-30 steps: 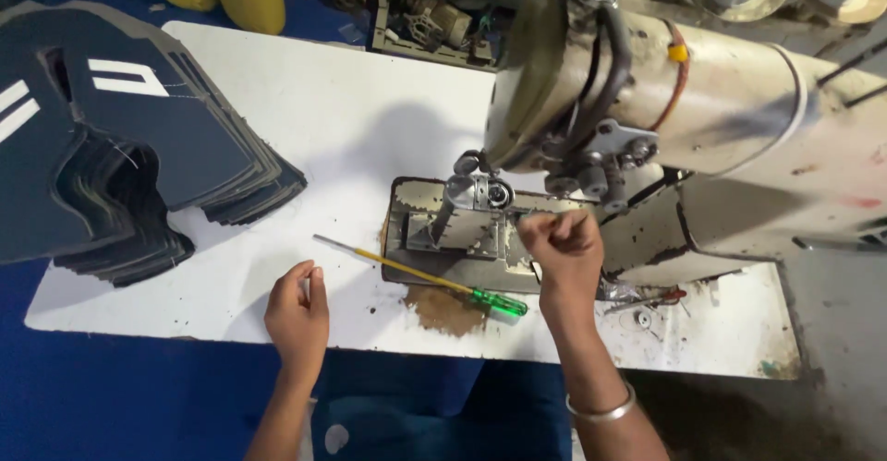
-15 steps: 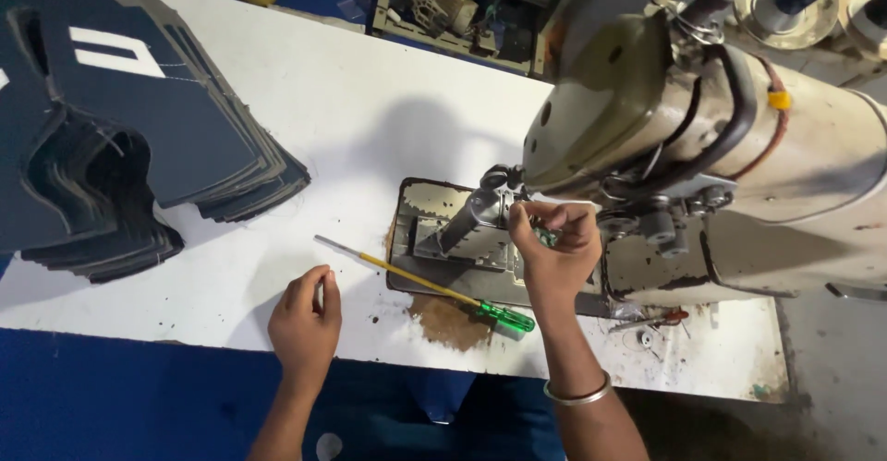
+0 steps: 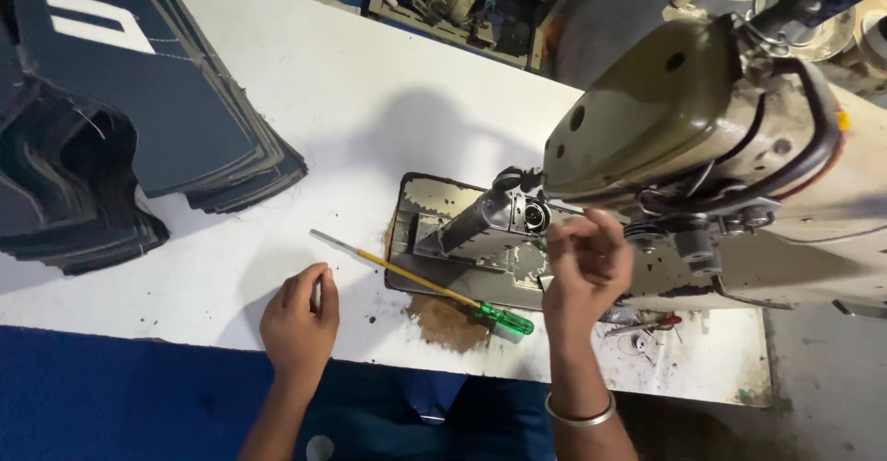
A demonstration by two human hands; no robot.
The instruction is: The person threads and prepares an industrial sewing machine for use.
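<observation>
**Right hand raised at sewing machine head; left hand resting on table**

Right hand [image 3: 584,272]: fingertips pinched together, raised just in front of the needle area of the sewing machine [image 3: 702,138]. Whether anything is held between them, cannot tell; too small. A metal bangle [image 3: 579,414] sits on that wrist.

Left hand [image 3: 300,321]: fingers loosely curled, together, resting on the white table [image 3: 370,91] near its front edge, gripping nothing.

Between the hands lies a screwdriver [image 3: 434,287], yellow shaft, green handle, tip near the left hand, handle near the right, touched by neither. It crosses the worn metal bed plate [image 3: 434,198]. A brown stain [image 3: 445,321] lies under the handle.

Far left: stack of dark blue cut pieces [image 3: 120,119].
</observation>
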